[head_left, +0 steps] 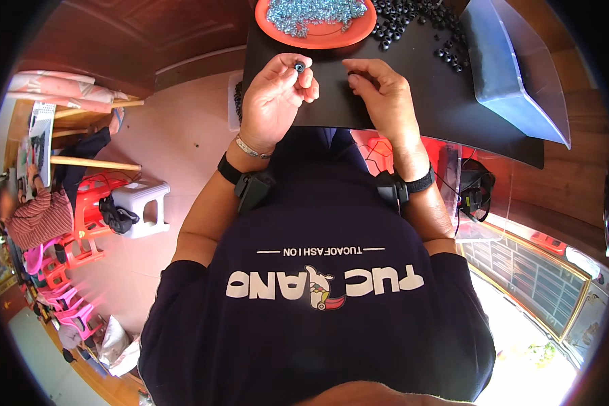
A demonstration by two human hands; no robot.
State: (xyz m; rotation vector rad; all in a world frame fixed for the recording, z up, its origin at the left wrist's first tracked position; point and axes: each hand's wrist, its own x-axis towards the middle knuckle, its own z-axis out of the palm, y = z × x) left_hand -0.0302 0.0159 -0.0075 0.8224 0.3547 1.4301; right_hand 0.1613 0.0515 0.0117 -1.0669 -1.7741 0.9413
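Observation:
Between the thumb and fingertips of my left hand (271, 101) is a small black round part (300, 67), its ring-like end facing up with a lighter centre. To its right, my right hand (389, 98) is closed in a pinch over the black table (430, 101); a dark bit shows at the fingertips, too small to name. Beyond both hands stands an orange plate (318, 44) heaped with small clear bluish pieces (304, 17). Many loose black round parts (399, 20) lie on the table right of the plate.
A translucent bluish bin (514, 88) stands at the table's right side. Beside the table's left edge is a clear container (235, 101) with dark pieces. A white stool (142, 206) and red stools are on the floor at left, where another person (37, 210) sits working.

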